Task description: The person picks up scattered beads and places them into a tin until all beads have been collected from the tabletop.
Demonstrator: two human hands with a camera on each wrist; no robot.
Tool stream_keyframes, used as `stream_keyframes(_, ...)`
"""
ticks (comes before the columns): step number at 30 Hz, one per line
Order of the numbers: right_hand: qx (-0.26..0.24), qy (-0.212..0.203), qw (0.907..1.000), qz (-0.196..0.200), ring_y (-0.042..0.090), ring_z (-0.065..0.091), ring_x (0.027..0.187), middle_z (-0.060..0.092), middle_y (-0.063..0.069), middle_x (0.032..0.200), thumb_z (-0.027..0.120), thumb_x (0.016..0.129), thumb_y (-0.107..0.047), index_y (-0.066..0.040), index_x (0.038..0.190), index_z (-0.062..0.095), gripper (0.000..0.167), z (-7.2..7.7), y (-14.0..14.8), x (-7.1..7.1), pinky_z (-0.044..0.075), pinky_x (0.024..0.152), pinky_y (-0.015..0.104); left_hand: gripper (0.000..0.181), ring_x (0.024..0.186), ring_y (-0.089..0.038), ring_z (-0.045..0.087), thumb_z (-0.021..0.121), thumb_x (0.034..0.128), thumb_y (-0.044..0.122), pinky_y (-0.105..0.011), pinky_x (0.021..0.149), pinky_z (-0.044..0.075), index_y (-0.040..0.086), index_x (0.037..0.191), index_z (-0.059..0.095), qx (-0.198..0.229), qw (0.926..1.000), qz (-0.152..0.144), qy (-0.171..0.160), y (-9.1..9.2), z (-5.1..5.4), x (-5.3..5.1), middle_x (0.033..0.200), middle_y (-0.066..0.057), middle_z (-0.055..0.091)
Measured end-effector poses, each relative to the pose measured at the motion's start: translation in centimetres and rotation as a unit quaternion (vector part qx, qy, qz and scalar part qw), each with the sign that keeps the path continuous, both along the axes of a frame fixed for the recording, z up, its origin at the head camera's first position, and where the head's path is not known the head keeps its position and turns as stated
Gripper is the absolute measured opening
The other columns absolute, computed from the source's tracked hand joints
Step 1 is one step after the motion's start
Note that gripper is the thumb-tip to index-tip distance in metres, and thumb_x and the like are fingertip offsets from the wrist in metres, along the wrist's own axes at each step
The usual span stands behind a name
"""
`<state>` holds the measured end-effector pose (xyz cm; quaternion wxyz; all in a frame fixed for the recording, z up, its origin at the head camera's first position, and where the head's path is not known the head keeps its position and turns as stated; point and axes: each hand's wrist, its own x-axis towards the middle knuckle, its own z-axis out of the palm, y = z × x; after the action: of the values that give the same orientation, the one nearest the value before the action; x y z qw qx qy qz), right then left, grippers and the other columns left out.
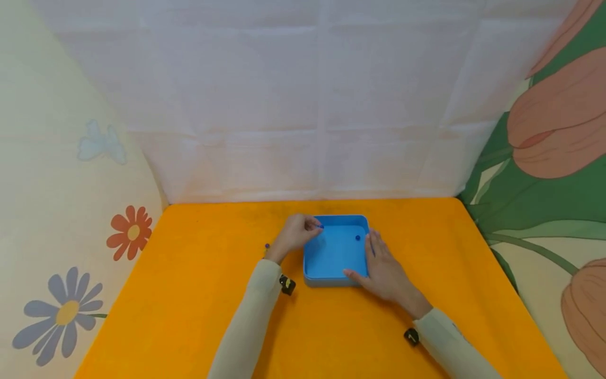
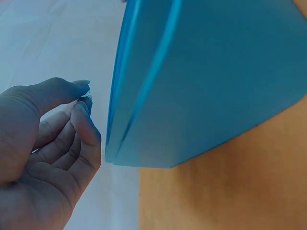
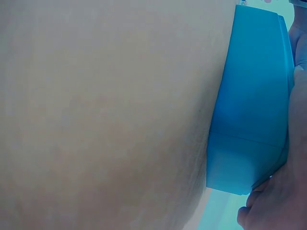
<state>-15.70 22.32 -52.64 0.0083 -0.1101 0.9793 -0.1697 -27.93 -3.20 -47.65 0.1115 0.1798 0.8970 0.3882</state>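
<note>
A shallow blue tray (image 1: 336,252) with raised walls stands on the orange table. Thumb and fingertips of my left hand (image 1: 297,231) pinch a small dark blue bead (image 1: 322,227) over the tray's far left corner. In the left wrist view the fingertips of the left hand (image 2: 57,139) meet beside the tray's wall (image 2: 144,96), and the bead itself is hard to make out there. One more blue bead (image 1: 357,238) lies inside the tray towards the right. My right hand (image 1: 385,271) rests along the tray's right wall, fingers straight, thumb over the front rim.
Left of the tray, partly behind the left wrist, a small blue bead (image 1: 267,246) lies on the orange table (image 1: 199,295). A white cloth (image 1: 303,105) hangs behind the table, with flower-printed cloths at both sides.
</note>
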Motion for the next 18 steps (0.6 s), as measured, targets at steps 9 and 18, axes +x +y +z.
stream_keyframes(9,-0.001,-0.006,1.0000,-0.005,0.044,0.010,0.164,0.003,0.025,0.176,0.053,0.095,-0.076,0.007,0.165,0.009,0.117,0.1,-0.1,0.0,0.027,0.128,0.061,0.023,0.089,-0.016,0.069,0.071,0.1020,0.024,-0.030,0.080,0.061,0.008,0.115,0.079,0.002,0.9999,-0.012,0.000,0.7,0.0,-0.6,0.103,-0.006,0.078)
stream_keyframes(18,0.002,-0.003,1.0000,-0.004,0.045,0.011,0.164,0.004,0.026,0.176,0.054,0.096,-0.076,0.007,0.165,0.011,0.116,0.2,-0.2,0.0,0.030,0.127,0.061,0.023,0.091,-0.016,0.070,0.071,0.1017,0.026,-0.031,0.083,0.062,0.009,0.115,0.080,-0.003,0.9999,-0.014,0.003,1.4,-0.2,-1.1,0.104,-0.005,0.078)
